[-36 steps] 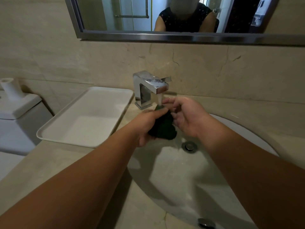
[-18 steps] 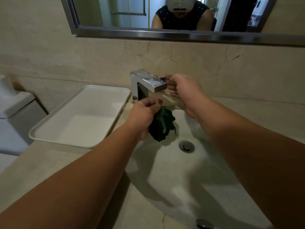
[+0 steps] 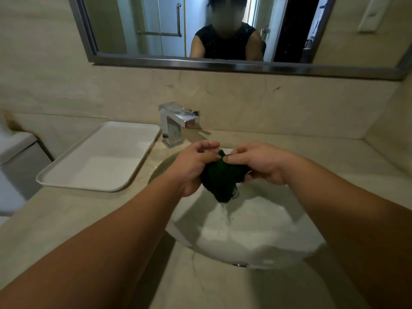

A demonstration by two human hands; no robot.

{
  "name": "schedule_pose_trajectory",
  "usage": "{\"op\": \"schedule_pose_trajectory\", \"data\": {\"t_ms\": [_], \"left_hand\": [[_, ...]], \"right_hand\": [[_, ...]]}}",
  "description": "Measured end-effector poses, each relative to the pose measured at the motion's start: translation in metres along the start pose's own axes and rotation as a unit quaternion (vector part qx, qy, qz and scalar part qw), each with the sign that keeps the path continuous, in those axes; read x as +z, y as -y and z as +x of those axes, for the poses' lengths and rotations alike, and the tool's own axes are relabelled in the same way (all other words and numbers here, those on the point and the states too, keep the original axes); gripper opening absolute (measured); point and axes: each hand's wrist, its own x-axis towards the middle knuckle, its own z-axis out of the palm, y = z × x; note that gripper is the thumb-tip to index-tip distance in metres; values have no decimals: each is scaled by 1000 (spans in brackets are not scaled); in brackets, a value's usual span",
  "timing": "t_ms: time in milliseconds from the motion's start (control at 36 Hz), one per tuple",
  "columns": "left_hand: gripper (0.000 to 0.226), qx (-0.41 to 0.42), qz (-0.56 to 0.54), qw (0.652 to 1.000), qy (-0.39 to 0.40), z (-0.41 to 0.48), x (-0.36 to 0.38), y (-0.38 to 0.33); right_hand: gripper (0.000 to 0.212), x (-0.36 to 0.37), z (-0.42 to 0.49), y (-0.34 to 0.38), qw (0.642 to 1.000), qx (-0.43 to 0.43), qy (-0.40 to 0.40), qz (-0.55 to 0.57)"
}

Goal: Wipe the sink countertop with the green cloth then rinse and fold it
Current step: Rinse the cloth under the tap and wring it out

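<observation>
The dark green cloth (image 3: pixel 219 181) is bunched up and wet, held over the white sink basin (image 3: pixel 256 233). Water drips from its lower end into the basin. My left hand (image 3: pixel 191 168) grips its left side and my right hand (image 3: pixel 260 161) pinches its top right edge. Both hands sit in front of and below the chrome faucet (image 3: pixel 176 123), whose spout shows no running water. The beige countertop (image 3: pixel 73 219) surrounds the basin.
A white rectangular tray (image 3: pixel 100 157) lies on the counter left of the faucet. A white toilet tank (image 3: pixel 13 157) stands at the far left. A mirror (image 3: pixel 200 30) hangs on the wall above, reflecting a person in a dark top.
My right hand left the faucet handle and came down onto the cloth. Both hands with the cloth moved toward me, away from the spout, and the water stream stopped.
</observation>
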Motion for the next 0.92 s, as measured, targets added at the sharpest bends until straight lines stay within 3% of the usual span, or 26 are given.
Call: {"op": "schedule_pose_trajectory", "data": {"t_ms": [194,389,500,639,778,861,917], "left_hand": [[33,-22,67,995,68,-33,19,-3],[50,-45,187,966,175,-50,35,-7],[45,-52,289,943,154,-55,46,-3],[44,-49,305,946,102,-53,45,4],[50,-77,376,917,111,-49,37,6],[38,-75,350,930,84,-48,33,6],[30,-77,286,953,67,-44,30,3]], "right_hand": [[31,0,-40,18,997,-62,-24,-43],[13,-6,-69,34,990,-114,-87,14],[7,-9,-83,52,975,-149,-115,114],[11,-28,-89,67,942,-174,-172,227],[13,-44,-82,67,896,-173,-232,337],[16,-52,-76,60,875,-167,-260,373],[15,-57,-73,48,880,-159,-277,350]]}}
